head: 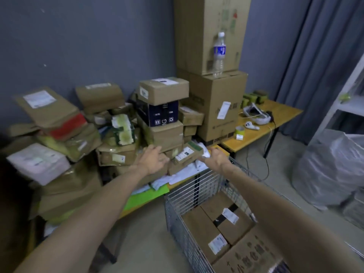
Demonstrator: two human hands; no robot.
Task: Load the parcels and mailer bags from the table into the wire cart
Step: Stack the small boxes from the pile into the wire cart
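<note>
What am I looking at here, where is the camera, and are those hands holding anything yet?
There is no machine: a person works with two bare hands. The single picture comes from a wide-angle camera on the person's head, looking forward and down along both arms. Ahead, a table is heaped with cardboard parcels, with white mailer bags at its near edge. Below on the right stands the wire cart, already holding a few boxes. Both hands reach for a small tilted parcel: the left hand is beside it with fingers spread, the right hand at its other end. The picture is blurred, so I cannot tell whether the right hand grips it.
</note>
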